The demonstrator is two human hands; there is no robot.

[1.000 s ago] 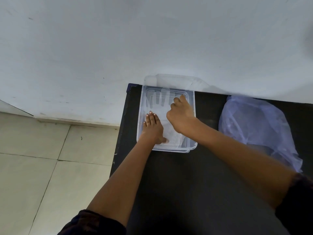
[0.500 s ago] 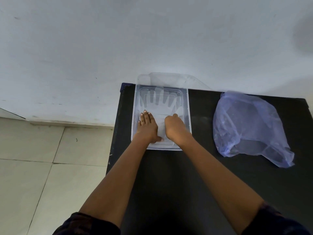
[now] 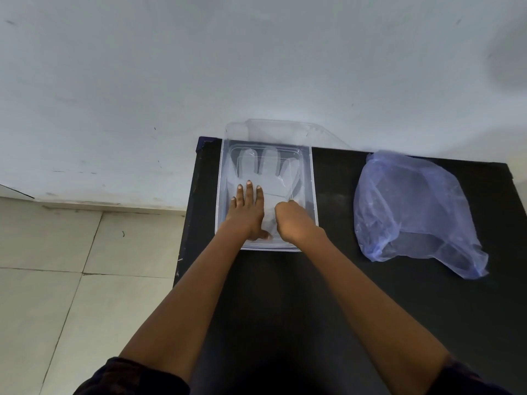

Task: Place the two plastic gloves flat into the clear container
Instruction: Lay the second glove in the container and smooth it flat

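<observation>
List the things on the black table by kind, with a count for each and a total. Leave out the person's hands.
Clear container: 1
Clear lid leaning behind the container: 1
Plastic gloves in the container: at least 1 visible; a second cannot be told apart
Blue plastic bag: 1
Total: 4 things plainly visible

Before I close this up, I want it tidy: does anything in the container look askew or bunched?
Nothing looks damaged or spilled. The plastic gloves lie spread inside the clear container, fingers toward the wall. The left hand presses flat; the right hand is curled at the cuff end.

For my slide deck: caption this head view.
Left hand presses a plastic glove flat in the clear container; right hand curled beside it.
</observation>
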